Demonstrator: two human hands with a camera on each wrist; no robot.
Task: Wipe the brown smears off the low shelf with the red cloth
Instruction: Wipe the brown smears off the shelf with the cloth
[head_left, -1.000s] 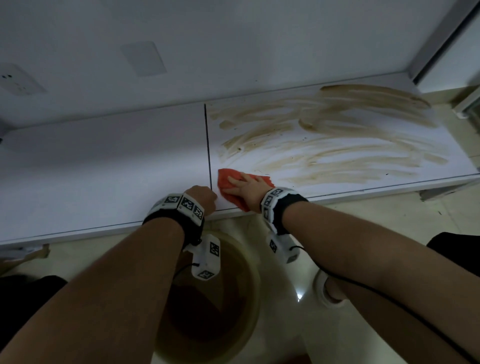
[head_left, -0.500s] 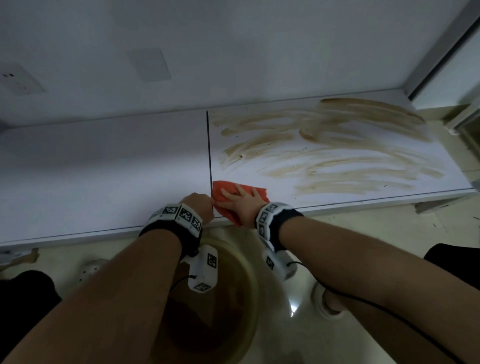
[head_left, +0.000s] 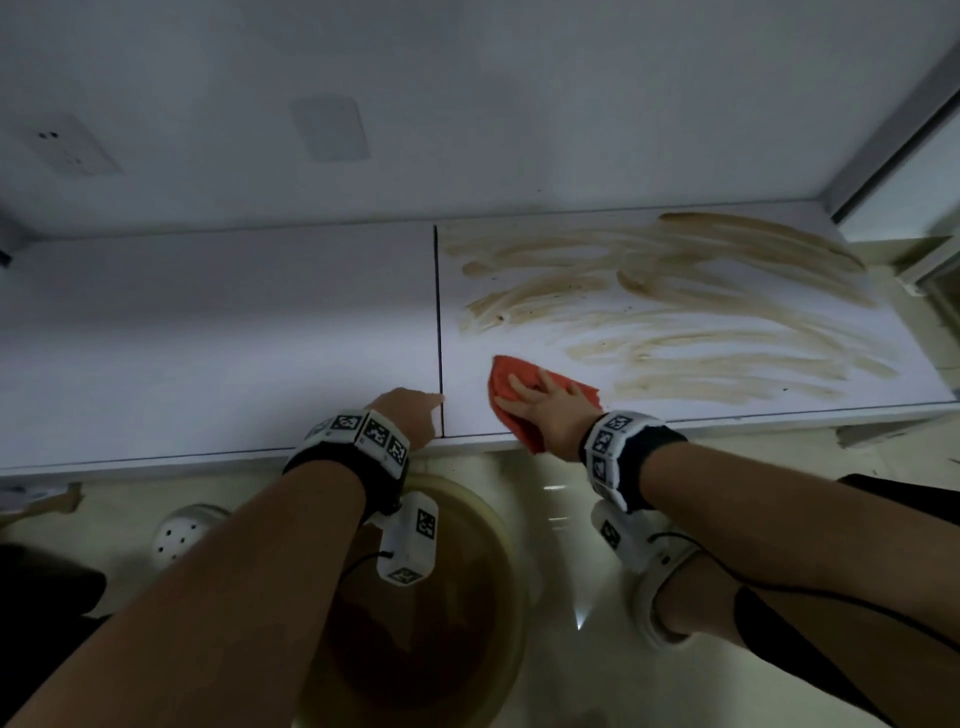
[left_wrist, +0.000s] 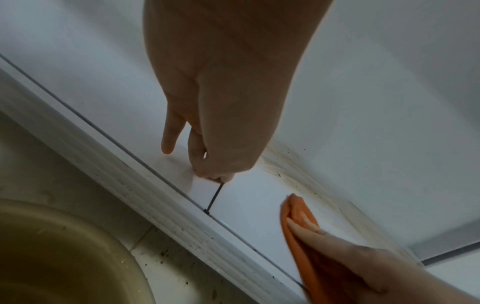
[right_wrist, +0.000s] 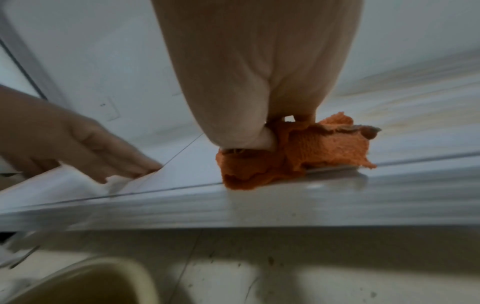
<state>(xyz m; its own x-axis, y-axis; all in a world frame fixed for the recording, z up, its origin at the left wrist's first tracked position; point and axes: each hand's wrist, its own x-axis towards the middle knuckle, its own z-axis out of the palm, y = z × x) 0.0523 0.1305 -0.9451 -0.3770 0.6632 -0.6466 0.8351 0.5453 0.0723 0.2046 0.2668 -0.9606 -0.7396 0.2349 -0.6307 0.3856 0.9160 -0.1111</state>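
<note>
The low white shelf (head_left: 208, 338) has a dark seam down its middle, and brown smears (head_left: 675, 291) streak its right panel. The red cloth (head_left: 506, 376) lies at the panel's front, a little right of the seam, with a corner hanging over the edge. My right hand (head_left: 540, 400) presses flat on the cloth with spread fingers; the cloth (right_wrist: 324, 148) bunches under the palm in the right wrist view. My left hand (head_left: 415, 410) rests at the shelf's front edge beside the seam, its fingertips (left_wrist: 167, 148) touching the surface and holding nothing. The cloth (left_wrist: 293, 207) also shows in the left wrist view.
A round basin (head_left: 514, 545) of brown water stands on the floor just below the shelf edge, under my left wrist. A white perforated shoe (head_left: 182, 535) lies to its left, my foot (head_left: 670, 603) to its right. The wall (head_left: 467, 104) rises behind the shelf.
My right hand has slid the cloth to the right, away from the seam and towards the nearest smears. The left hand has stayed by the seam.
</note>
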